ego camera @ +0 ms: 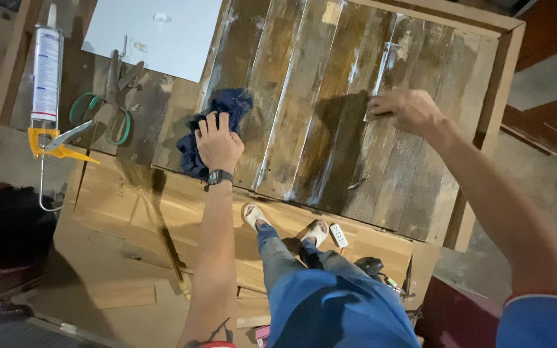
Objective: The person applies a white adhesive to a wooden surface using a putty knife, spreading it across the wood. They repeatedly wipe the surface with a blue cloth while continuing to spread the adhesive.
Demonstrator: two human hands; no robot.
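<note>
— While the left hand [218,143] lies flat on the rag [214,129], are its fingers gripping it?

— No, they rest spread over the top, palm down. The dark blue rag is bunched under the hand on the panel [330,96], near its front edge. A flat palm suits pressing and sliding cloth over boards, I'd judge.

— And the right hand [406,109]?

— It sits further along the same panel, fingers curled down around a small pale scrap [376,108]. Blur hides what that is, and I cannot tell whether it is pinched or only pressed.

— Why is the wood dark between the hands?

— A wet-looking patch [336,135] spreads there, with pale streaks in the grooves beside it. That reads as worked surface, so the hands flank it.

— What lies further out?

— Left of the rag are green-handled scissors [107,103], then a caulk gun [46,84] with a yellow frame, both well apart from the hands. A white sheet [156,32] lies behind them. The person's sandalled feet [285,222] stand on lighter boards below.
</note>
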